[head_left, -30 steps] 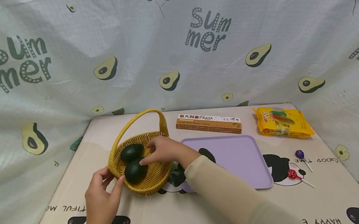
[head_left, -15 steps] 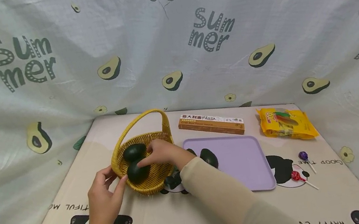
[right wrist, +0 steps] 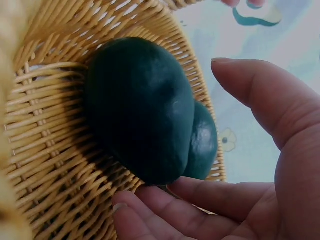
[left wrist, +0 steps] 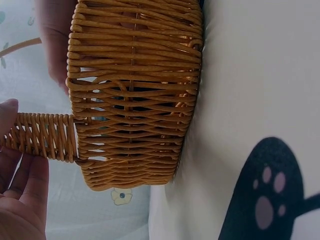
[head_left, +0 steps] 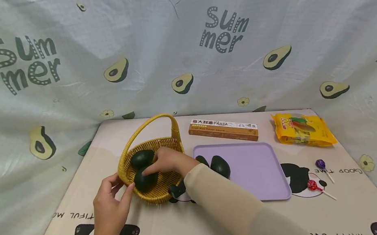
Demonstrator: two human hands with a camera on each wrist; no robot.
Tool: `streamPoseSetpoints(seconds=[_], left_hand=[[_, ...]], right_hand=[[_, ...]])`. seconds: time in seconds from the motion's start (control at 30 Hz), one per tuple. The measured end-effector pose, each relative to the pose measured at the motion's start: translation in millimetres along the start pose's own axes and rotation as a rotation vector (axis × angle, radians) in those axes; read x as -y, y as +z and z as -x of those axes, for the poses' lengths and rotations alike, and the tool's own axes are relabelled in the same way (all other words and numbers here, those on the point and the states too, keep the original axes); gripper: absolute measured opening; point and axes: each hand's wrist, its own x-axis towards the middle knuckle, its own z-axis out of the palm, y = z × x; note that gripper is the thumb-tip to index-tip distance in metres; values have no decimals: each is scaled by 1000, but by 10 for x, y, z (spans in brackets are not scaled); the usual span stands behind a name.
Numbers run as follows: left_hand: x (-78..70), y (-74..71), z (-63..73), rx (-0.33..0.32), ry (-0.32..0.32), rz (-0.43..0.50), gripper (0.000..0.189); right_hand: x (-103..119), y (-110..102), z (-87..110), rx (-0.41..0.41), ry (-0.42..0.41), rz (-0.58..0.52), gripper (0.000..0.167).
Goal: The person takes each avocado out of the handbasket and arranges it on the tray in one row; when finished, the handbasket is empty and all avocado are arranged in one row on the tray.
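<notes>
A yellow wicker basket (head_left: 162,188) with a tall arched handle stands at the left of the table. Inside it two dark green avocados lie against each other, the far avocado (head_left: 142,159) and the near avocado (head_left: 145,181). My left hand (head_left: 110,201) pinches the foot of the handle (left wrist: 47,137) between thumb and fingers. Reaching into the basket from the right, my right hand (head_left: 168,161) has its thumb over the near avocado in the head view. The right wrist view shows that thumb (right wrist: 250,82) apart from the avocado, with the fingers at its lower end.
Right of the basket lies a lilac tray (head_left: 256,172). Another dark green avocado (head_left: 220,166) sits on its left part, beside one partly hidden by my sleeve. Behind are a pasta box (head_left: 223,130) and a yellow bag (head_left: 303,129); purple (head_left: 320,164) and red (head_left: 312,185) lollipops lie farther right.
My right hand has shifted slightly left, its thumb farther over the near avocado. The left hand keeps its hold on the basket. The head view has swung slightly, so everything appears displaced rightward.
</notes>
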Motion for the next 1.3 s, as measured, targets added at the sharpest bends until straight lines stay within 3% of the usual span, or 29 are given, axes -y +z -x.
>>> streamPoseSetpoints(seconds=[0.3, 0.87, 1.13, 1.3], left_hand=[[-5, -6, -1, -8, 20, 16, 50], [-32, 3, 15, -5, -5, -2, 49], [-36, 7, 16, -2, 0, -6, 49], [-33, 5, 22, -6, -4, -4, 49]], right_hand=[[4, 47, -72, 25, 53, -26, 45], [48, 60, -149, 85, 141, -76, 72], [19, 31, -132, 109, 131, -139, 44], [9, 44, -133, 128, 93, -164, 46]])
